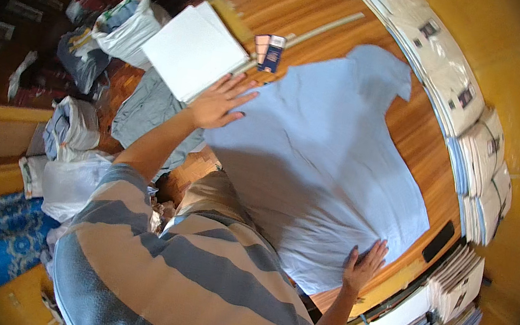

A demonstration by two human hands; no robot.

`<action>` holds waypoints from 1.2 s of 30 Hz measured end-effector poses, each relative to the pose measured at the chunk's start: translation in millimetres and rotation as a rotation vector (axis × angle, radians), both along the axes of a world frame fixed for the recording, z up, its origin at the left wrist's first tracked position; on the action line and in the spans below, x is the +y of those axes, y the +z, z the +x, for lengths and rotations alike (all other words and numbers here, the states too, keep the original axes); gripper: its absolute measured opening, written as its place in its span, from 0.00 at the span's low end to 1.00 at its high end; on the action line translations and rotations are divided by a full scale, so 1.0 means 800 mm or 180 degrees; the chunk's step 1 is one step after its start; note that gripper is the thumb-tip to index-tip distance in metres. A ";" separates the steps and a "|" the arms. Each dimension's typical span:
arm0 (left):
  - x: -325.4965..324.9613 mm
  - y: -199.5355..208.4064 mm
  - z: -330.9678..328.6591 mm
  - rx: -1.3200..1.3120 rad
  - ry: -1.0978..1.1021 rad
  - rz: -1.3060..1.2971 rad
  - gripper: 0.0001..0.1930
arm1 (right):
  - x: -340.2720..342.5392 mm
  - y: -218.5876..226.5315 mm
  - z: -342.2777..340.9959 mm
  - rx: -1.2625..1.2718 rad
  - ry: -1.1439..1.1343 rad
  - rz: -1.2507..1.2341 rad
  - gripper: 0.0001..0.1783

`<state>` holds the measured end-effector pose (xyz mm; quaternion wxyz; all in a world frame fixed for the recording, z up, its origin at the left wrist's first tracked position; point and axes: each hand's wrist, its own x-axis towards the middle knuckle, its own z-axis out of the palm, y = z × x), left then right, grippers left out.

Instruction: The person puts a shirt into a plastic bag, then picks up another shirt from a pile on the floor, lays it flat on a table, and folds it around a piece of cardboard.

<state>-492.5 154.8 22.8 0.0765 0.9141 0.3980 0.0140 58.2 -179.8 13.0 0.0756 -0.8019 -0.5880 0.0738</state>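
Blue shirt (322,151) lies spread over the wooden table (414,122), mid-scene. At its left edge, the left hand (217,102) has its fingers spread, beside white sheets (190,48). At the shirt's near right, the right hand (364,267) rests flat on the cloth, fingers slightly apart. Tags (272,55) lie far left; packed garments (446,66) line the right.

The left arm (157,142) reaches forward, bent at the elbow; the left hand (218,102) lies palm down, fingers (244,100) spread, thumb out to the right. The right arm (335,315) extends from the lower edge, its right hand (364,267) palm down, thumb apart. The hands are well separated, gripping nothing.
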 end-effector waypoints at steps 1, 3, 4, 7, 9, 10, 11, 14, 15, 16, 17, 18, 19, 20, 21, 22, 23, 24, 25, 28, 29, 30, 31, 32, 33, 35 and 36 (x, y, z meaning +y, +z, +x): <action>0.008 -0.006 -0.002 -0.0098 -0.0096 0.0023 0.36 | 0.006 0.001 -0.003 -0.0038 -0.0027 0.0130 0.44; 0.000 -0.013 -0.005 -0.0243 -0.0050 0.0135 0.37 | 0.021 -0.001 -0.018 -0.0104 -0.0099 0.0372 0.44; -0.009 -0.015 -0.005 -0.0367 0.0031 0.0159 0.38 | 0.056 0.008 -0.051 -0.0107 -0.0110 0.0550 0.43; -0.031 -0.010 -0.012 -0.0612 0.0205 0.0052 0.40 | 0.211 0.040 -0.220 0.0668 0.1096 0.1327 0.34; -0.043 -0.003 -0.023 -0.0568 0.0295 -0.0219 0.42 | 0.313 0.067 -0.370 0.1045 0.1855 0.1058 0.31; -0.049 0.000 -0.032 -0.0435 0.0308 -0.0416 0.44 | 0.350 0.084 -0.449 0.1274 0.2249 0.1199 0.30; -0.052 0.005 -0.039 -0.0309 0.0256 -0.0594 0.45 | 0.392 0.099 -0.519 0.1718 0.2520 0.0849 0.35; -0.079 -0.034 -0.087 -0.2332 0.0359 -0.0990 0.37 | 0.436 0.064 -0.661 0.0947 0.2682 0.0868 0.43; -0.083 -0.026 -0.102 -0.2038 0.0109 -0.0950 0.33 | 0.444 0.037 -0.682 0.0835 0.2538 0.0566 0.45; -0.093 -0.009 -0.125 -0.2132 0.0188 -0.0745 0.28 | 0.437 0.027 -0.693 0.0651 0.2432 0.0819 0.40; -0.101 0.011 -0.152 -0.2227 0.0229 -0.0531 0.23 | 0.434 0.021 -0.700 0.0554 0.2573 0.0804 0.37; -0.114 0.028 -0.176 -0.2405 0.0661 -0.0776 0.20 | 0.433 0.020 -0.702 0.0434 0.2722 0.0803 0.34; -0.126 0.036 -0.201 -0.2583 0.1105 -0.1007 0.18 | 0.437 0.019 -0.700 0.0302 0.2890 0.0808 0.32; -0.138 0.029 -0.233 -0.2791 0.1546 -0.1039 0.22 | 0.437 0.016 -0.696 0.0308 0.3017 0.0983 0.26; -0.140 0.024 -0.264 -0.2975 0.1997 -0.1089 0.26 | 0.436 0.016 -0.693 0.0330 0.3143 0.1146 0.21; -0.122 0.030 -0.284 -0.3212 0.2281 -0.0254 0.35 | 0.435 0.041 -0.687 0.0423 0.3149 0.0660 0.20; -0.105 0.046 -0.298 -0.3425 0.2547 0.0596 0.44 | 0.432 0.096 -0.677 0.0538 0.3140 0.0182 0.19; -0.076 0.077 -0.306 -0.3622 0.2219 0.0491 0.48 | 0.431 0.146 -0.660 0.0691 0.3099 -0.0289 0.18; -0.044 0.113 -0.312 -0.3795 0.1927 0.0367 0.53 | 0.429 0.176 -0.632 0.1178 0.3362 -0.0023 0.16; 0.003 0.151 -0.307 -0.3652 0.1155 -0.1411 0.36 | 0.392 0.238 -0.532 0.2014 0.3026 0.1086 0.11; 0.013 0.151 -0.299 -0.3144 0.0970 -0.2345 0.28 | 0.374 0.225 -0.482 0.2398 0.2436 0.1368 0.10; 0.015 0.163 -0.258 -0.3291 0.0964 -0.2218 0.20 | 0.357 0.250 -0.467 0.2692 0.1531 0.1623 0.08; 0.018 0.177 -0.194 -0.3448 0.0928 -0.2115 0.12 | 0.337 0.242 -0.439 0.3402 0.0601 0.1991 0.16; 0.024 0.175 -0.142 -0.3641 0.0785 -0.2384 0.12 | 0.321 0.231 -0.407 0.4464 -0.0219 0.2157 0.27; 0.028 0.170 -0.090 -0.3843 0.0651 -0.2667 0.12 | 0.282 0.212 -0.369 0.5055 -0.0359 0.2034 0.37; 0.019 0.131 0.012 -0.3035 -0.0005 -0.2472 0.16 | 0.174 0.157 -0.298 0.4238 -0.0942 0.1339 0.26; 0.006 0.118 0.068 -0.2812 -0.0270 -0.2571 0.19 | 0.129 0.141 -0.273 0.3963 -0.1263 0.1216 0.23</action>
